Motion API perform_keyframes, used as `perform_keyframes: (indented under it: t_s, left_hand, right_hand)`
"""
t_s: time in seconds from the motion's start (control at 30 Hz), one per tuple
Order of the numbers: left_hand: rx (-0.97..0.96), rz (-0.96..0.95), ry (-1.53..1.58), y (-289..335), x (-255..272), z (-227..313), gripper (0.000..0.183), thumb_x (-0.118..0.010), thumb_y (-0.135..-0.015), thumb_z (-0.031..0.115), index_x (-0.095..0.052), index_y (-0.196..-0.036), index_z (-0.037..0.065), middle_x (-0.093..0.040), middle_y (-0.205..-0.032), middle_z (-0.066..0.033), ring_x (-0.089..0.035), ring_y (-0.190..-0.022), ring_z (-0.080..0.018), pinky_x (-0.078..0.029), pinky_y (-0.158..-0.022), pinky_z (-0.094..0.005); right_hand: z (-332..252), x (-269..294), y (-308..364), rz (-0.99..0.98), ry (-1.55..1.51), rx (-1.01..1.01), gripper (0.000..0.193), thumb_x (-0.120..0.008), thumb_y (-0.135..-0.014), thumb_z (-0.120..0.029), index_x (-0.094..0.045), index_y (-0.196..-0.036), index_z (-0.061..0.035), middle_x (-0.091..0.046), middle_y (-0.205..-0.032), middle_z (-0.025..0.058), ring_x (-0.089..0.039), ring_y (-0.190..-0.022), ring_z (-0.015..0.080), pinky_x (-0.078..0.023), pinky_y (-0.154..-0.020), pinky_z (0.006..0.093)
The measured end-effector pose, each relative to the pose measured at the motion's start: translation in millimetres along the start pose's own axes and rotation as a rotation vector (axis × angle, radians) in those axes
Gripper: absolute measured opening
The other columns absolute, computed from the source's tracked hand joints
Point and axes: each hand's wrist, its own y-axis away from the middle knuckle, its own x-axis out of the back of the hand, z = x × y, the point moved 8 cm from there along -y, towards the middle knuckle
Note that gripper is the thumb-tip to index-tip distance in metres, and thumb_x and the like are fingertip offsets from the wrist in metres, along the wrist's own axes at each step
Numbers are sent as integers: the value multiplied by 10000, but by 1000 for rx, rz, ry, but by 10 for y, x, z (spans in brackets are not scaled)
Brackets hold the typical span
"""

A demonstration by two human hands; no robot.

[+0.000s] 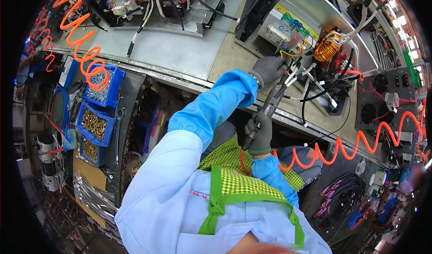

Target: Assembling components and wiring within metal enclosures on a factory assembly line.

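Observation:
My right hand (260, 131), in a grey glove, is wrapped round the body of a dark air screwdriver (272, 102). An orange coiled air hose (310, 165) runs off to the right near the tool's lower end. The tool points up and away toward an open metal chassis (294, 22). My left hand (268, 70), also gloved, is closed by the chassis's near edge, close to the tool's front end; what its fingers hold is hidden. Beside it are white wires with connectors (297, 75) and a yellow wire (292, 53). A copper-wound coil (327, 47) sits inside the chassis.
Blue bins of silver screws (102, 85) and brass-coloured fasteners (93, 124) stand at left. Another orange coiled hose (81, 38) hangs at the upper left, near a second open unit (175, 11). A black panel with round holes (382, 101) lies at right. The metal bench edge (184, 82) runs before me.

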Motion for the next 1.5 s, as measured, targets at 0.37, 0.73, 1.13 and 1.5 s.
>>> perform_keyframes:
  t_s: [0.37, 0.73, 1.13, 1.5]
  left_hand:
    - [717, 74, 964, 623, 98, -701, 395, -588, -876, 258, -504, -1209, 62, -635, -892, -153, -623, -729, -297, -485, -614, -392]
    - [634, -108, 1308, 650, 187, -341, 359, -473, -933, 118, -445, -1253, -41, -575, -1150, -169, -632, -932, -231, -547, -785, -301]
    - [859, -274, 1408, 557, -135, -215, 351, -560, -914, 421, -554, -892, 70, -416, -574, 55, -326, -419, -34, -254, -394, -175]
    - [759, -390, 1003, 493, -106, -92, 354, -536, -926, 406, -572, -924, 54, -451, -616, 34, -346, -446, -47, -274, -405, -194]
  right_hand:
    - [23, -141, -117, -35, -118, -13, 210, -549, -875, -289, -473, -908, -96, -467, -726, 5, -412, -496, 99, -362, -432, 261]
    - [-13, 10, 301, -90, 127, -52, 281, -565, -856, -261, -466, -1040, -72, -442, -672, 10, -372, -428, 92, -321, -387, 242]
    - [-323, 529, 573, -156, 537, -136, 391, -597, -786, -189, -466, -1125, -43, -480, -703, 14, -454, -467, 98, -361, -408, 243]
    - [-333, 760, 558, -159, 523, -139, 354, -619, -792, -154, -472, -1098, -53, -476, -694, 4, -457, -470, 85, -368, -406, 233]
